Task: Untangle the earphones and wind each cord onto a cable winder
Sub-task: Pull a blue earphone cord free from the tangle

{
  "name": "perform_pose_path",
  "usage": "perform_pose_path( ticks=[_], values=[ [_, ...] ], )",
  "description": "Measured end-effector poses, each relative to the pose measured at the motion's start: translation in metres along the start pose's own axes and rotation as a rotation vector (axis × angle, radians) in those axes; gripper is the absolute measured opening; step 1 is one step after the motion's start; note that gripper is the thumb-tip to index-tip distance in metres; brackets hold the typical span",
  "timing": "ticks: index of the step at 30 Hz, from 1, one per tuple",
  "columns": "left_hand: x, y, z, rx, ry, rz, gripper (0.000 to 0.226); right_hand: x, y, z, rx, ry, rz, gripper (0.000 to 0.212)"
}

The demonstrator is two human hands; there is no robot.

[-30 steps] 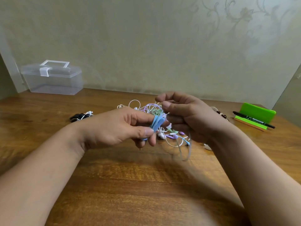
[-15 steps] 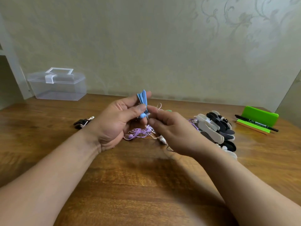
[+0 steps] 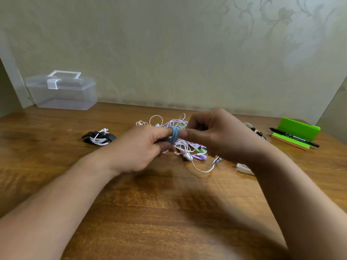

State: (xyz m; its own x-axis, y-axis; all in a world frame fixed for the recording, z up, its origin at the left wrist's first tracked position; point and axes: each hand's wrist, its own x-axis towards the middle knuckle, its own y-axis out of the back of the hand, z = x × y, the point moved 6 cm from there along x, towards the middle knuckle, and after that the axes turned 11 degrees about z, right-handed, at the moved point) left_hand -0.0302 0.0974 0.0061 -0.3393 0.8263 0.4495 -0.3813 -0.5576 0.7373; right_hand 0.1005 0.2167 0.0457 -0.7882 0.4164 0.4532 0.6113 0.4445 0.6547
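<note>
A bundle of blue cord (image 3: 174, 135) is held between both hands above the table. My left hand (image 3: 139, 147) pinches it from the left, my right hand (image 3: 216, 136) grips it from the right with curled fingers. Whether a winder lies inside the bundle is hidden. Behind and below them lies a tangle of white, purple, pink and green earphones (image 3: 187, 147) on the wooden table (image 3: 169, 212). A black cable winder wound with white cord (image 3: 99, 138) lies to the left.
A clear plastic box (image 3: 62, 91) with a white latch stands at the back left. A green holder (image 3: 297, 129) with a black pen (image 3: 293, 139) lies at the far right. White and black winders (image 3: 244, 167) peek out behind my right wrist.
Both hands have come down from a raised position to just above the tangle. The blue cord bundle now lies sideways between them, and my right arm covers most of the winder pile.
</note>
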Motion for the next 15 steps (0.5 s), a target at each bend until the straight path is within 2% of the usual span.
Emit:
perform_pose_path(
  ticks=[2,4,7,9,11,13,15],
  values=[
    [-0.005,-0.006,0.01,-0.125,0.025,-0.155,0.02,0.0,0.0,0.002,0.107,-0.011,-0.029,0.024],
    [-0.011,-0.009,0.024,-0.364,0.02,-0.318,0.022,0.001,0.001,0.008,0.258,-0.038,-0.042,0.024],
    [-0.018,-0.008,0.037,-0.797,0.054,-0.394,0.03,0.002,-0.005,0.016,0.592,-0.121,-0.088,0.027],
    [-0.014,-0.004,0.037,-1.075,0.122,-0.297,0.04,0.001,-0.015,0.018,0.722,-0.179,-0.102,0.023],
    [-0.005,0.004,0.028,-1.241,0.206,-0.088,0.042,0.0,-0.028,0.026,0.685,-0.211,-0.094,0.02],
    [0.006,0.011,0.012,-1.225,0.245,0.105,0.044,-0.002,-0.039,0.026,0.526,-0.205,-0.091,0.022],
    [0.011,0.015,-0.002,-1.005,0.211,0.239,0.038,-0.004,-0.043,0.012,0.301,-0.113,-0.078,0.024]
  ],
)
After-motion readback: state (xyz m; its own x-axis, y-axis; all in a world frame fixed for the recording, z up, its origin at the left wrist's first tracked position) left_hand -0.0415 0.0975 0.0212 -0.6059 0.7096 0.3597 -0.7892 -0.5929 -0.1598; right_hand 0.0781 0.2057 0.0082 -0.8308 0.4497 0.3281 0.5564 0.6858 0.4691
